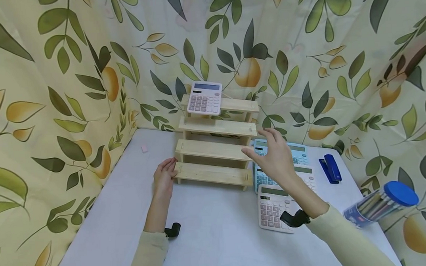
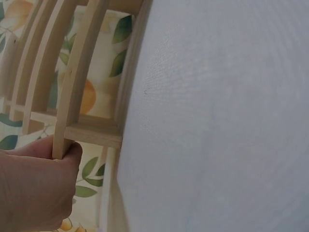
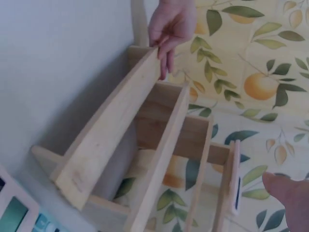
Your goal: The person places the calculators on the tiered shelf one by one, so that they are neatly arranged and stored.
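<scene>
A four-step wooden rack (image 1: 212,173) stands on the table, a pale pink calculator (image 1: 205,98) leaning on its top step. My left hand (image 1: 163,177) holds the left end of the lowest step; in the left wrist view its thumb and fingers pinch the board end (image 2: 65,130). Over the rack's right side hovers my right hand (image 1: 276,156), thumb and fingers spread with nothing between them. Beneath and beside it lie several calculators: a pale pink one (image 1: 273,209) in front, blue ones (image 1: 299,156) behind, partly hidden by my hand and forearm.
A blue stapler (image 1: 330,168) lies at the right of the table. Near the right edge is a clear jar of pens with a blue lid (image 1: 401,193). A small pink block (image 1: 144,148) lies left of the rack. Patterned curtain (image 1: 287,46) surrounds the table's back and sides.
</scene>
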Motion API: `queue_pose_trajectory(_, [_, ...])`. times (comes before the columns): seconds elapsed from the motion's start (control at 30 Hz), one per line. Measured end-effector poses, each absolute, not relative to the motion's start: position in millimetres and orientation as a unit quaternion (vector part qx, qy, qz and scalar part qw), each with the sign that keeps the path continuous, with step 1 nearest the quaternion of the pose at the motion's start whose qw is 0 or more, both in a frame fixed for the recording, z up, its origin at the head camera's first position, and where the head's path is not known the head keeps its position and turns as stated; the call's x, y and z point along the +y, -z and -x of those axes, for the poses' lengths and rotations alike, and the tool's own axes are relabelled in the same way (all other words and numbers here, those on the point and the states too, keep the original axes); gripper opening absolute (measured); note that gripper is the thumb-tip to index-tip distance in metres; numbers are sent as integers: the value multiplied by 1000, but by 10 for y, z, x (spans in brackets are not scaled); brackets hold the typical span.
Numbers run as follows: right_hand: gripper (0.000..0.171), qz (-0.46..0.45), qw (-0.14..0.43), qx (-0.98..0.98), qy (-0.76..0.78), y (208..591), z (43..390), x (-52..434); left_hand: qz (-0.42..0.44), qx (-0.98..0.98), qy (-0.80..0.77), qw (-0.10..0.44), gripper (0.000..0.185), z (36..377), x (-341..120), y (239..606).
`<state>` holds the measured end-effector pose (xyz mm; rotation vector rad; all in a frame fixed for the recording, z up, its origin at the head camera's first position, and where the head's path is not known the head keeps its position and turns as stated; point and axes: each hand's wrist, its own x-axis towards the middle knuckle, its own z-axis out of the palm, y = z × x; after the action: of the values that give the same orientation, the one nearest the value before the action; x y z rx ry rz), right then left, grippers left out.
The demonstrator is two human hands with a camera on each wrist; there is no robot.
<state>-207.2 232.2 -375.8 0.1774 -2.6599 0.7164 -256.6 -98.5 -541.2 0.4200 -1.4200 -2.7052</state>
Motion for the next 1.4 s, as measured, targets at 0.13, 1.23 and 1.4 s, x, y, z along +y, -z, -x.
queue_pose_trajectory(0.13, [86,-51,180,-952,-243,3841,2024,2404,-136,-460,877,27,62,2549,-1005,5417])
queue_pose_trajectory(1.23, [101,18,55,-980,-188,4883,1302,2821,-133,-447,885,22,64,2545,-1013,5405])
queue_pose_trajectory(1.4, [103,24,37,-980,-194,5010,1230,2836,-133,-447,884,24,64,2549,-1017,5409])
